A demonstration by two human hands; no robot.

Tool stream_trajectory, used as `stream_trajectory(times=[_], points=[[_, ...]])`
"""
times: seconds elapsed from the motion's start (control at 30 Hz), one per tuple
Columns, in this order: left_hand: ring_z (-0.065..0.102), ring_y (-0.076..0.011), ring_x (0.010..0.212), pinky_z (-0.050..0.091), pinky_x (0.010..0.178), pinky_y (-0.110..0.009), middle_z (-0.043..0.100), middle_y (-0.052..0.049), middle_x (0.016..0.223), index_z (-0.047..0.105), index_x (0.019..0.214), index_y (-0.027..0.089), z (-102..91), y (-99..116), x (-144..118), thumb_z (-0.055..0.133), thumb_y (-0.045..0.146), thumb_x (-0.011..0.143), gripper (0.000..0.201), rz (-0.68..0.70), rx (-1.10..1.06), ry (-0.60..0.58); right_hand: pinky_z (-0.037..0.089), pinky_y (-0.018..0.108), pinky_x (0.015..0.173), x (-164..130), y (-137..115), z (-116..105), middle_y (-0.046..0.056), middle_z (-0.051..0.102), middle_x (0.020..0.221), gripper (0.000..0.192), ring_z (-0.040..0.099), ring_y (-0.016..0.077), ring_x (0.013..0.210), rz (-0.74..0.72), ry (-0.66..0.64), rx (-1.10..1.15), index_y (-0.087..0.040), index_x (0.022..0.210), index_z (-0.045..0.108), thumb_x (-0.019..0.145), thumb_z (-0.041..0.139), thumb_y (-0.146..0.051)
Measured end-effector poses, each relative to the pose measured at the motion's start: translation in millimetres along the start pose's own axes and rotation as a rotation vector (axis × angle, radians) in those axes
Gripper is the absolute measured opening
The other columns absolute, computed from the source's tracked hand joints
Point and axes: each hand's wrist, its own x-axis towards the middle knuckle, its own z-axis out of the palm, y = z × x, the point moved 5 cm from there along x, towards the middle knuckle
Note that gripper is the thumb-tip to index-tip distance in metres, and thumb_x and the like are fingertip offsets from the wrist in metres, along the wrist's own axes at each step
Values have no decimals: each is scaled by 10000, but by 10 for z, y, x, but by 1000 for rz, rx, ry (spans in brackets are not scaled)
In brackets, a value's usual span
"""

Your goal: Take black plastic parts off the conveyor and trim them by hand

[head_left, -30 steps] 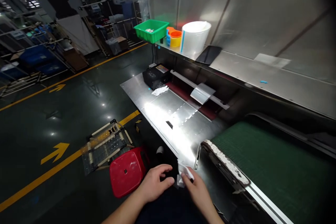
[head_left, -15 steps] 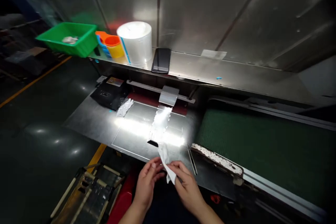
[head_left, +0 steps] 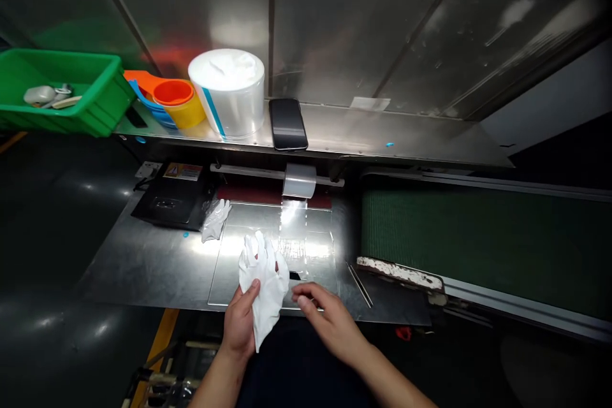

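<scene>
White cloth glove [head_left: 264, 284] hangs limp and crumpled, fingers up, pinched in the left hand [head_left: 240, 322]; right hand [head_left: 329, 322] hovers open beside it over the steel table [head_left: 143, 261].

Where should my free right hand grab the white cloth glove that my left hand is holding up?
Take the white cloth glove at its hanging lower edge, coming from the right side. The left hand pinches its left edge, the finger end points up, and the loose bottom droops free beside the open right hand.
</scene>
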Motion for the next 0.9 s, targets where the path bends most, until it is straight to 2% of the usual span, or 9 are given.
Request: stream_trajectory(times=[0.07,0.13,0.23,0.37,0.47,0.53,0.63,0.8,0.9], points=[[719,-333,1204,580,1086,-484,781,-146,1236,640,1380,156,31,53,-46,806,306,850,575,-5,0,-28,532,409,947,116,109,50,107,680,1255,493,654,240,1064,112,-43,139,-235,1364,600,986,634,-550],[719,-343,1202,576,1090,-504,781,-157,1228,623,1399,152,40,72,-83,807,322,854,600,-7,-1,-46,526,388,933,210,155,234,104,673,1234,626,654,228,1032,134,-213,305,-210,1403,556,906,753,-536],[717,-329,1207,571,1095,-492,777,-162,1236,570,1452,167,1,118,-93,805,316,865,649,25,-11,-47,490,360,933,269,172,513,61,706,1069,469,657,217,990,127,-366,495,-163,1206,662,870,807,-457],[673,-244,1280,563,1085,-339,707,-89,1395,525,1492,301,-109,282,-37,795,262,868,681,160,-62,-39,456,349,940,286,197,579,33,702,1009,298,636,214,992,155,-202,512,-167,1054,686,932,732,-436],[677,-201,1258,577,1015,-255,676,-69,1438,552,1462,329,-227,367,21,774,197,865,650,201,-76,0,456,315,825,281,166,516,4,667,923,304,620,173,853,191,-109,523,-187,993,630,968,681,-485],[696,-196,1216,589,986,-254,698,-77,1395,554,1458,328,-319,382,53,746,170,874,635,195,-70,51,468,310,769,274,104,527,-3,655,911,332,616,155,774,168,-149,623,-201,1017,589,948,707,-504],[705,-181,1192,580,1004,-252,740,-69,1297,552,1456,332,-448,376,81,695,131,888,619,190,-50,138,495,317,792,257,50,615,12,669,956,443,629,154,794,122,-219,743,-198,1103,610,824,848,-446],[719,-175,1149,592,978,-242,753,-59,1249,589,1423,329,-534,294,112,689,104,876,601,134,9,180,463,296,707,264,231,715,14,659,741,379,594,139,684,186,-75,723,-138,887,661,782,849,-450],[726,-166,1119,604,937,-223,752,-63,1244,605,1409,327,-539,249,118,692,99,874,589,109,43,178,460,289,697,238,311,698,9,665,749,315,596,134,673,200,-16,738,-148,866,644,790,815,-402]])
